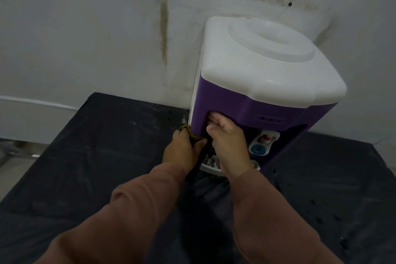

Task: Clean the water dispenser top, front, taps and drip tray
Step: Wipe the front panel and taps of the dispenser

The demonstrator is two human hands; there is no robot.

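Observation:
A water dispenser [265, 66] with a white top and purple front stands against the wall. My left hand [182, 150] grips a dark cloth with a yellow edge [188, 133] pressed to the front's lower left corner. My right hand [227, 143] reaches into the tap recess with its fingers curled against the purple front panel; what it grips is hidden. A white tap with a red lever [266, 137] and a blue cup ring [257, 149] show to its right. The white drip tray [211, 164] lies mostly hidden under my hands.
The dispenser stands on a surface under a dark, dusty sheet [107, 156], which spreads wide to the left and right. A stained white wall [107, 28] rises behind it, with a white cable [42, 103] running along its lower left.

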